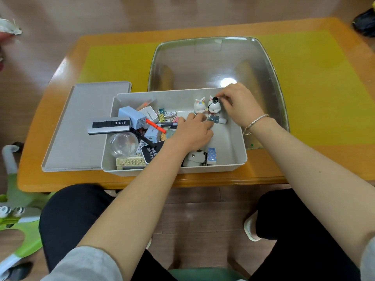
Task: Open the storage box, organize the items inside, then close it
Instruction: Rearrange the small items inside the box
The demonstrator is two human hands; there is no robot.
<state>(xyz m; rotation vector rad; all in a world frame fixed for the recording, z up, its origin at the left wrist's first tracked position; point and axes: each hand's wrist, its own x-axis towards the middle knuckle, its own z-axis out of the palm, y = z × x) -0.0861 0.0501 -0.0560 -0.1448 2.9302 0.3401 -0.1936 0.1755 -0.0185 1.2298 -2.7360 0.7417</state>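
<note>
1. The counter (304,159) carries everything; a big clear tub (263,63) stands on its far side, just behind the storage box.
2. The storage box (233,159) sits open at the near edge of the counter, its lid (81,128) lying flat just beside it on the left.
3. Inside, the left half is a jumble: a remote control (110,125) propped over the rim, a blue sharpener (132,117), a glass bowl (122,144), an orange pen (155,125), clips and batteries. The right half is mostly bare floor.
4. The left hand (192,132) reaches into the middle of the box, fingers (210,124) stretched forward and resting on a small bottle (216,119) that lies on its side, long axis running left to right, at the foot of the figurines.
5. The right hand (239,104) is at the far right corner, fingers (222,98) pinched together on the small black top of the right rabbit figurine (214,107).
6. The second rabbit figurine (199,105) stands upright just left of the first, touching or nearly so.
7. The bottle lies directly under the left fingers, so that hand is nearer for it. My guess is it goes next into the clear right half.
</note>
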